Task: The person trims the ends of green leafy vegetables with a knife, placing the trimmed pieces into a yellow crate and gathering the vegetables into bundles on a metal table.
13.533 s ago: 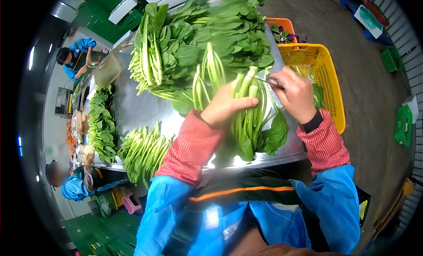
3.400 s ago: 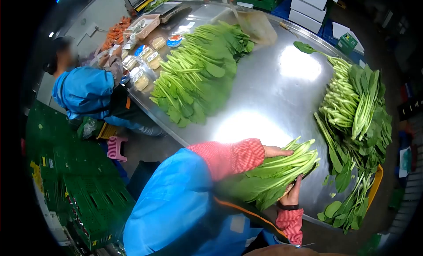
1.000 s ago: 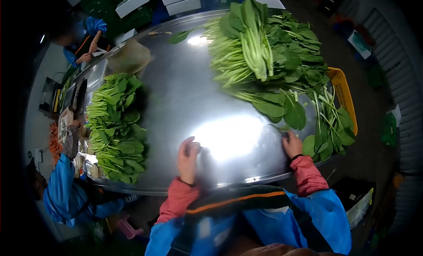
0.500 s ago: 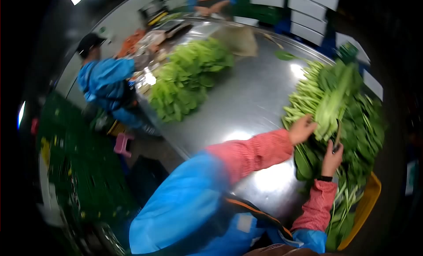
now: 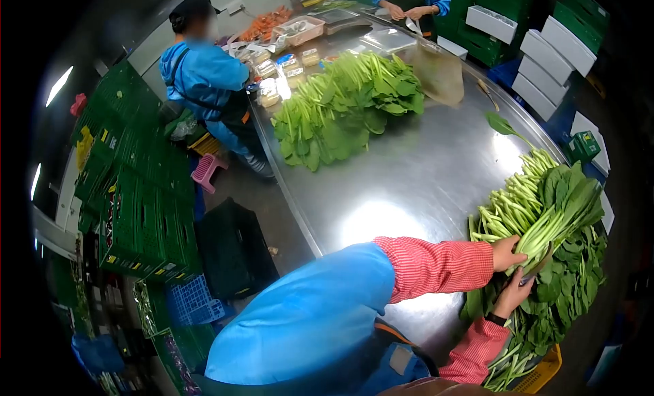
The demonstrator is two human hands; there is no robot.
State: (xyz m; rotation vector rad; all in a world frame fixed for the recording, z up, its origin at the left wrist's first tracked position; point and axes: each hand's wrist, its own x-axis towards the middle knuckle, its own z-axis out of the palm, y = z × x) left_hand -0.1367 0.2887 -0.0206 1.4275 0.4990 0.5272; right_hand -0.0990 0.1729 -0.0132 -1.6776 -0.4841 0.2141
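My left hand is closed round the lower stems of a bunch of leafy greens, whose leaves point up and right. Just below it, my right hand grips a knife, its blade beside the stem ends and partly hidden. Cut-looking pale stems lie in a pile to the left of the bunch. More dark leaves are heaped to the right of and below my hands, at the table's edge.
A second heap of greens lies across the metal table. Co-workers stand at the left and far side. A yellow crate is under the near right edge; green crates are stacked left.
The view has swung, so the table and far heap appear further right. My left hand now holds the bunch by its stems, and my hands are closer together.
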